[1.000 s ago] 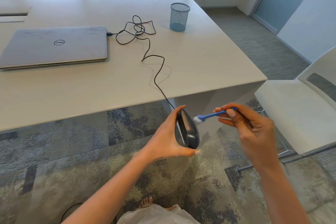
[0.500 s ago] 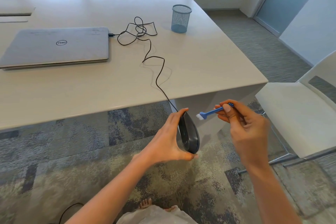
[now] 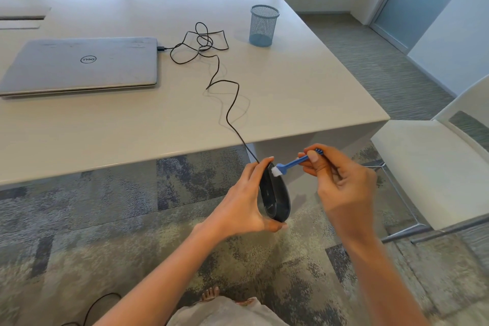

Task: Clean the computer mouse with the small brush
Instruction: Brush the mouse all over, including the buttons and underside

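The left hand (image 3: 243,201) has the mouse (image 3: 276,201) in a wide grip, spanning its length: the fingertips hook over the cable end at the top and the thumb props the rounded rear end at the bottom, with the palm on the left side. The mouse is in the air in front of the person, below and just off the near edge of the surface (image 3: 132,127), above the carpet (image 3: 105,219). It is turned up on its side, its long axis running nearly upright, cable end up and away from the person, domed back facing right. The right hand (image 3: 344,188) has a tight, narrow grip on the brush (image 3: 291,164), pinching the far end of the blue handle between thumb and curled fingers. The brush slopes down to the left from that hand, and its white bristles touch the mouse close to the cable end, right beside the left fingertips. The black cable (image 3: 230,106) climbs from the mouse over the edge, snakes across the surface into a loose tangle and plugs into the closed grey laptop (image 3: 84,63). A blue mesh cup (image 3: 263,25) stands well beyond the tangle. A white chair (image 3: 428,167) sits to the right.
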Available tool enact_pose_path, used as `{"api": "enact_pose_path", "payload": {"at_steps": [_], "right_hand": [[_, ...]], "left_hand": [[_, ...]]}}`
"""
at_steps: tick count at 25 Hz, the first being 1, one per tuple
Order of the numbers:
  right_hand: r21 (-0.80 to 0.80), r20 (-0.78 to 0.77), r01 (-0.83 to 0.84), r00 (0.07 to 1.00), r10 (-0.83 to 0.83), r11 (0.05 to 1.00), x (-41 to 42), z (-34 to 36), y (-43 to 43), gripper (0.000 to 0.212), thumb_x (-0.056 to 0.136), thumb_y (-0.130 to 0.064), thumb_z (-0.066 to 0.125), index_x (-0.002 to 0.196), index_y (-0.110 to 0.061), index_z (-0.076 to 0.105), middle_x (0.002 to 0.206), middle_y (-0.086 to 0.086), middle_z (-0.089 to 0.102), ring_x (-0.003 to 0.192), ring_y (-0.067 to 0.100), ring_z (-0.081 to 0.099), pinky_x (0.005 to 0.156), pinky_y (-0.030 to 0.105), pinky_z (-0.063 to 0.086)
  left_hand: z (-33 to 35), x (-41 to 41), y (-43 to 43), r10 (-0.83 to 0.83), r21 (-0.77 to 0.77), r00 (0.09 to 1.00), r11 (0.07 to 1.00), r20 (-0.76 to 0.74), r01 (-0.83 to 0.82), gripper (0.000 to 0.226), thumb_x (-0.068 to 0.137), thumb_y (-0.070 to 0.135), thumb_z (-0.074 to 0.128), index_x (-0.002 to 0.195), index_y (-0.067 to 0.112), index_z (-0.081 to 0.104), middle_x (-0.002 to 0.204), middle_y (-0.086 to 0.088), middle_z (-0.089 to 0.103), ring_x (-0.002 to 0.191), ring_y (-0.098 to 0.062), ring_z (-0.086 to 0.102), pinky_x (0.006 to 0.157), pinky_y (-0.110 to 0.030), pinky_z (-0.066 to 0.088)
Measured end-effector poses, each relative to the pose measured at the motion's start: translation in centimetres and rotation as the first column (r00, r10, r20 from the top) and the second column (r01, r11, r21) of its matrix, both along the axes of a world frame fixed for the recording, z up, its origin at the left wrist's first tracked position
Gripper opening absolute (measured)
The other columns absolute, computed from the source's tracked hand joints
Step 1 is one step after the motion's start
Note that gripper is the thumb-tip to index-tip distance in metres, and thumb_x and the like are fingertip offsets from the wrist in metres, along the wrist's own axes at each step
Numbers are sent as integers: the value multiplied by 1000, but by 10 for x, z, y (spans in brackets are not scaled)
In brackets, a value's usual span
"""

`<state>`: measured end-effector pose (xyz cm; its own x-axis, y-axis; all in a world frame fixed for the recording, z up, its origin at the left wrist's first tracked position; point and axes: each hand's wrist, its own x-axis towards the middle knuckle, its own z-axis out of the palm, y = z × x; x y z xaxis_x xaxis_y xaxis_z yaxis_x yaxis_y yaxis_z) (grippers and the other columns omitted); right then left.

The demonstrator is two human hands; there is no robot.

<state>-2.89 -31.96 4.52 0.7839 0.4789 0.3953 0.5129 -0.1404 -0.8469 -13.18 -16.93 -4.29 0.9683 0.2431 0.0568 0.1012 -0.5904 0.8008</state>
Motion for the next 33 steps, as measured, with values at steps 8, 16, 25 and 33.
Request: {"api": "enact_pose_path", "payload": {"at_steps": [8, 16, 25, 33], "right_hand": [[-54, 144, 84, 987, -76, 995, -2, -1, 1, 15, 99, -25, 60, 104, -23, 74, 82, -4, 75, 73, 24, 74, 63, 46, 58], [-112, 261, 101, 963, -68, 989, -4, 2, -3, 12, 97, -12, 64, 101, -11, 75, 77, -8, 70, 67, -9, 59, 59, 3, 39], [-95, 257, 148, 959, -120, 984, -12, 2, -21, 13, 98, -20, 63, 98, -18, 75, 76, -6, 73, 65, 16, 71, 54, 37, 57], [-120, 180, 159, 974, -136, 980, -21, 4, -33, 12, 98, -34, 57, 99, -37, 69, 75, -7, 73, 62, 19, 72, 51, 44, 58]], "left_hand": [[2, 1, -3, -8, 17, 1000, 1000, -6, 8, 128, 57, 58, 89, 154, 38, 7, 140, 12, 30, 125, -12, 42, 100, -44, 47], [2, 2, -4, 27, 58, 999, 998, -25, -26, 130, 56, 64, 87, 153, 40, 5, 143, 13, 31, 124, -16, 46, 96, -43, 49], [1, 4, 0, 141, 55, 989, 989, -30, -140, 129, 51, 75, 80, 152, 44, 4, 142, 16, 36, 124, -16, 48, 96, -45, 50], [1, 6, -2, 221, -10, 975, 975, -4, -221, 130, 49, 79, 79, 151, 45, 6, 149, 15, 35, 132, -12, 43, 100, -36, 46]]}}
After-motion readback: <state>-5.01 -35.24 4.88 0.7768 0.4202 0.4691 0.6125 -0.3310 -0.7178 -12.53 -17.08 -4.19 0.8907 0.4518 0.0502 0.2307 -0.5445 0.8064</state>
